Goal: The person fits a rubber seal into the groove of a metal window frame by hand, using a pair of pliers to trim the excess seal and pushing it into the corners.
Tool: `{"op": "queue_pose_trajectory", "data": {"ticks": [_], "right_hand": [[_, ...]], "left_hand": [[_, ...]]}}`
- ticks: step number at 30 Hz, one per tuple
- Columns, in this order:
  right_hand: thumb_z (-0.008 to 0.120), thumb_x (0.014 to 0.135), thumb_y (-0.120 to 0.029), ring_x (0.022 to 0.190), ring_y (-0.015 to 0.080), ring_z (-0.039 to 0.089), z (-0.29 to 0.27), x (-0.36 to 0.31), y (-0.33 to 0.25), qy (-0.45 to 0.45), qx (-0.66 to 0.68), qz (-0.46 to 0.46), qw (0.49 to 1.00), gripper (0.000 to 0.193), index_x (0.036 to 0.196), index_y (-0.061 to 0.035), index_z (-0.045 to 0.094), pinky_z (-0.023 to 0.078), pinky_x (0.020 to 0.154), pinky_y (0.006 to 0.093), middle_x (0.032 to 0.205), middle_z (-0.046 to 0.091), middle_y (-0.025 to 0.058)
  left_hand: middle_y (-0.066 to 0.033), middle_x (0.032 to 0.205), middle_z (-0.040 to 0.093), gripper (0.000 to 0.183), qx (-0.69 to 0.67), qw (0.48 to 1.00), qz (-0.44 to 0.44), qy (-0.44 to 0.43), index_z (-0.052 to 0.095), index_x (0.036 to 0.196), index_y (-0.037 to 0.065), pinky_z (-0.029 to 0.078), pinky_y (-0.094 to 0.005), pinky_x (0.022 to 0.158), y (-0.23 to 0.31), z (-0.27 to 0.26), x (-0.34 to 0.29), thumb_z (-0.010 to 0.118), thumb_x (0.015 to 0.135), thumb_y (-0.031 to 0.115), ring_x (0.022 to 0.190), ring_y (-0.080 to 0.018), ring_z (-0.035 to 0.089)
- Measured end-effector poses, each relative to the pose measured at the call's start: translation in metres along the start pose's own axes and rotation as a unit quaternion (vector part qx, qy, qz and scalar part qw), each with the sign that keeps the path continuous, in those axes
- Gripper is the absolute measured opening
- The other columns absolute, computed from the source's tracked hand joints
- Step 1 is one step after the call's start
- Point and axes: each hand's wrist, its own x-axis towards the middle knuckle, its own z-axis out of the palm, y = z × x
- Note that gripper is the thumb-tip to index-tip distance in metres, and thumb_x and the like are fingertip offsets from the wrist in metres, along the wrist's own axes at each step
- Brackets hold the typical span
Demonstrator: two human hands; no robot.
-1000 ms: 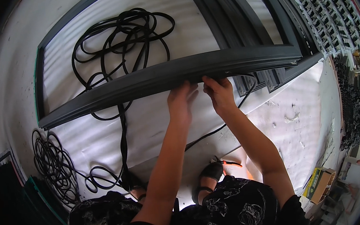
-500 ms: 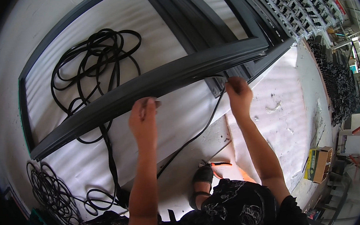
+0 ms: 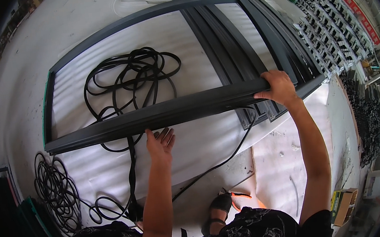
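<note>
A large dark grey window or door frame (image 3: 118,16) lies in front of me, its near rail (image 3: 171,109) running across the view. My right hand (image 3: 279,88) grips that rail near its right corner, fingers over the top and thumb on the near side. Below the rail's middle is my left hand (image 3: 159,144), palm up with fingers apart and the thumb tip at the rail's lower edge. It holds nothing. A thin black rubber strip (image 3: 222,163) runs from under the rail toward my feet. More of this flat black strip lies in a loose tangle (image 3: 137,73) inside the frame.
Another coil of black strip (image 3: 58,195) lies at the left. Orange-handled pliers (image 3: 239,194) rest by my foot. White sheeting (image 3: 192,145) lies beneath the frame. Stacked metal profiles (image 3: 327,23) stand at far right, with a cardboard box (image 3: 345,206) nearer.
My right hand has moved from the strip below the rail up onto the rail and gripped it. My left hand's curled fingers have opened. The view has shifted, showing more beyond the frame.
</note>
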Motion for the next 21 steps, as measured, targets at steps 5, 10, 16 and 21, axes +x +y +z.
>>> {"op": "queue_pose_trajectory", "data": {"ticks": [5, 10, 16, 21], "right_hand": [[0.077, 0.052, -0.056, 0.071, 0.0327, 0.058, -0.020, -0.011, -0.012, -0.001, -0.018, -0.083, 0.996, 0.057, 0.072, -0.0048, 0.059, 0.045, 0.066, 0.0420, 0.071, 0.057, 0.0123], [0.076, 0.044, -0.063, 0.059, 0.0307, 0.053, -0.016, -0.085, -0.072, -0.047, -0.029, -0.073, 0.996, 0.062, 0.061, -0.0083, 0.052, 0.042, 0.057, 0.0401, 0.061, 0.051, 0.0095], [0.078, 0.047, -0.059, 0.050, 0.0243, 0.049, -0.033, -0.124, -0.120, -0.028, -0.003, -0.064, 0.998, 0.058, 0.058, -0.0107, 0.047, 0.037, 0.046, 0.0367, 0.052, 0.043, 0.0042], [0.078, 0.048, -0.060, 0.048, 0.0231, 0.047, -0.051, -0.129, -0.158, -0.037, 0.001, -0.060, 0.998, 0.060, 0.058, -0.0089, 0.049, 0.035, 0.044, 0.0351, 0.051, 0.043, 0.0042]], "left_hand": [[-0.0146, 0.114, 0.056, 0.057, -0.199, 0.977, 0.082, -0.001, 0.045, 0.121, 0.005, 0.045, -0.0458, 0.093, 0.006, -0.033, 0.026, 0.040, 0.092, 0.053, 0.110, -0.0318, 0.054], [-0.0085, 0.097, 0.063, 0.042, -0.284, 0.922, 0.250, -0.074, 0.058, 0.102, 0.012, 0.050, -0.0418, 0.081, 0.009, -0.076, 0.021, 0.037, 0.092, 0.047, 0.089, -0.0271, 0.062], [-0.0050, 0.088, 0.063, 0.036, -0.274, 0.937, 0.218, -0.009, 0.057, 0.097, 0.012, 0.052, -0.0406, 0.074, 0.027, -0.115, -0.001, 0.039, 0.092, 0.042, 0.079, -0.0247, 0.062], [-0.0053, 0.089, 0.062, 0.035, -0.239, 0.952, 0.188, 0.045, 0.057, 0.100, 0.012, 0.052, -0.0412, 0.076, 0.073, -0.118, -0.030, 0.040, 0.094, 0.042, 0.081, -0.0249, 0.061]]}}
